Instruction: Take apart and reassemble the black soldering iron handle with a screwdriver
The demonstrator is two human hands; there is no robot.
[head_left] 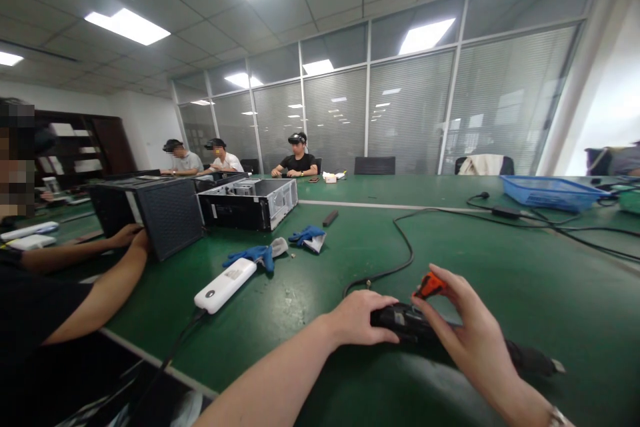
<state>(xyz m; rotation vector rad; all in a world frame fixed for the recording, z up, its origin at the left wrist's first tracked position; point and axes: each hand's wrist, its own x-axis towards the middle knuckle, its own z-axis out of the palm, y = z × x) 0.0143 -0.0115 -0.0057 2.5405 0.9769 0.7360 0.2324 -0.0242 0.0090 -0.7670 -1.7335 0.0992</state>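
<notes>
A long black corded tool (pixel 407 321) lies across the green table in front of me, with a metal tip at its right end. My left hand (pixel 353 317) is wrapped round the tool's left end, fingers and thumb on either side. Between the thumb and fingers of my right hand (pixel 470 320) is a small orange and black piece (pixel 431 285), held just above the tool's body. What kind of piece it is I cannot make out. Part of the tool is hidden behind my right hand. A black cable (pixel 411 250) runs over the table near the left hand.
Blue-and-white gloves (pixel 307 237), a white power bank-like device (pixel 226 285) and a dark bar (pixel 331 218) lie left of centre. Beyond stand an open computer case (pixel 240 211) and a dark case (pixel 173 213) with a co-worker's hands inside. A blue basket (pixel 553 193) sits far right.
</notes>
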